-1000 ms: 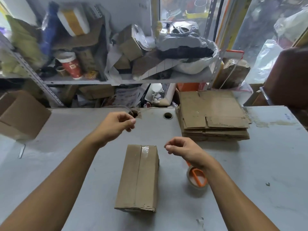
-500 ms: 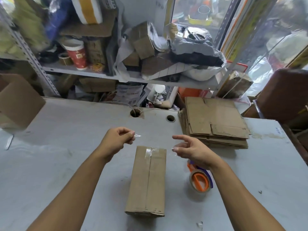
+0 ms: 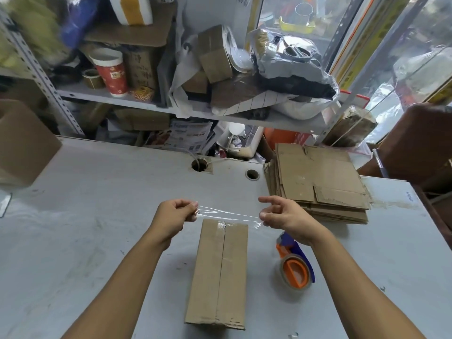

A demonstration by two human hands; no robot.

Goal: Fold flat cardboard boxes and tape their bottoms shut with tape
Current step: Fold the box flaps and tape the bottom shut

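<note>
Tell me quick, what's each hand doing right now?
Left hand: pinching one end of the clear tape strip.
Right hand: pinching the strip's other end, stretched above the box.

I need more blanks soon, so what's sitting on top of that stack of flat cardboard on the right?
Nothing rests on the flat cardboard stack; its top sheet lies bare. How many sheets lie beneath cannot be counted.

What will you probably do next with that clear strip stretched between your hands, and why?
Probably lower the clear tape strip onto the far end of the folded box. The left hand and right hand pinch its ends, holding it taut just above that edge, where the centre seam already carries tape. The tape dispenser lies set aside.
</note>
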